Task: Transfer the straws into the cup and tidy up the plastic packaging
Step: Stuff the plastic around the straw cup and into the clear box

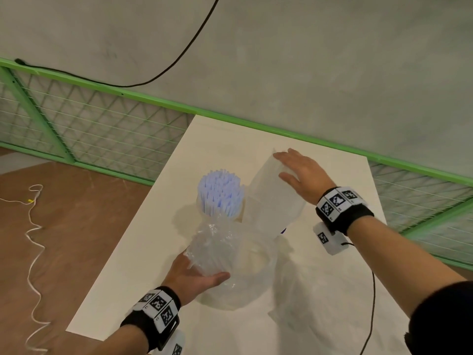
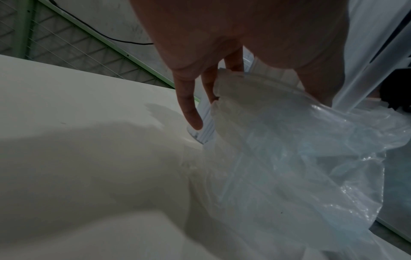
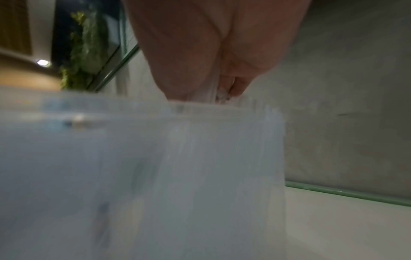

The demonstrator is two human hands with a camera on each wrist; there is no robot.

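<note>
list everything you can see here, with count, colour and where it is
straws: one bundle, pale blue-white, standing upright mid table
crumpled plastic bag: one, clear, bunched round the lower straws
frosted plastic bag: one, translucent white, right of the straws
table: one, off-white
fence: one, green frame with wire mesh, behind the table
cable: one, black, along the grey wall
cord: one, white, on the brown floor
left hand: grips the crumpled plastic bag
right hand: fingers straight, resting on the frosted plastic bag

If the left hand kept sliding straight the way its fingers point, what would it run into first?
Probably the bundle of straws: the left hand already grips the crinkled wrap around their lower part, fingers pointing up along them. Past that, depth is unclear.
</note>
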